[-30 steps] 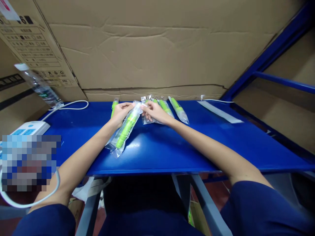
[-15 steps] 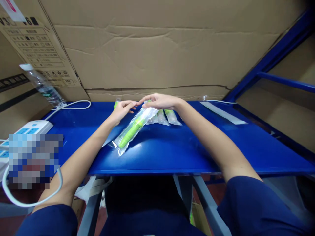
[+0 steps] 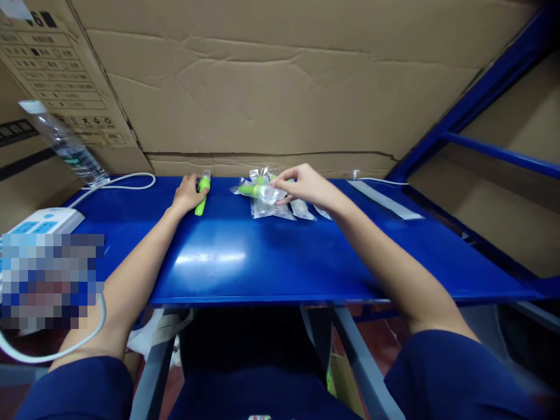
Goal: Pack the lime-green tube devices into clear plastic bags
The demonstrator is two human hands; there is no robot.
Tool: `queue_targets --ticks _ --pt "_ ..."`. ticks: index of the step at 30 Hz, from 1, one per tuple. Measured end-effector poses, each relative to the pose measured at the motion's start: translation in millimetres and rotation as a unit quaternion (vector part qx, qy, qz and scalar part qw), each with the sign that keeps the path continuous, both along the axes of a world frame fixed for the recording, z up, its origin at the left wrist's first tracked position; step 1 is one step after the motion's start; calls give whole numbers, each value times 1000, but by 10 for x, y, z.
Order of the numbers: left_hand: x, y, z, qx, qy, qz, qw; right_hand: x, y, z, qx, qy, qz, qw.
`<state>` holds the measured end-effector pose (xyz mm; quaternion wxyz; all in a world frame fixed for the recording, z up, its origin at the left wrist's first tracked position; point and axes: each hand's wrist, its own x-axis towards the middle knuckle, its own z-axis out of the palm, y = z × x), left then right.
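My left hand (image 3: 187, 193) is at a loose bright green stick-shaped item (image 3: 201, 201) with a clear tip, near the back of the blue table. Its fingers are bent round the item's upper part, the thumb lying across it. My right hand (image 3: 300, 185) pinches the end of a clear plastic bag (image 3: 268, 193). Inside that bag lies a similar green item (image 3: 249, 190), pointing left. The bag is over other bagged green items (image 3: 301, 209), partly hidden by my right hand and wrist. Their exact kind cannot be made out.
A pale strip (image 3: 385, 199) lies on the table's right. To the left are a water bottle (image 3: 70, 146), a white power strip (image 3: 65, 219) and a white cable (image 3: 135, 175). A cardboard wall (image 3: 262, 105) stands behind, and a blue metal frame (image 3: 472, 87) rises at right.
The bagged green item has moved from the table's middle back onto the other bags with my right hand. My left hand has moved left to the loose green item.
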<state>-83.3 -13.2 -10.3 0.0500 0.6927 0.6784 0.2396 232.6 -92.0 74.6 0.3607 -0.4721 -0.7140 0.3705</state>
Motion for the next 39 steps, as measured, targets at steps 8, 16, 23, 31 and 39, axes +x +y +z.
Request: queue_targets --ticks 8,16,23,31,39 --pt "48 -102 89 -29 57 3 998 -569 -216 -452 -15 -126 -8 992" --pt "47 -101 78 -14 74 -14 997 -821 -196 -437 52 -320 -9 946" --pt "45 -114 90 -15 74 -13 997 -815 -37 -362 94 -401 -17 911" --pt "42 -120 101 -17 69 -13 997 -587 33 -240 176 -392 -101 897" --pt "108 -118 92 -10 67 -41 997 1033 574 -71 103 -406 -386 822"
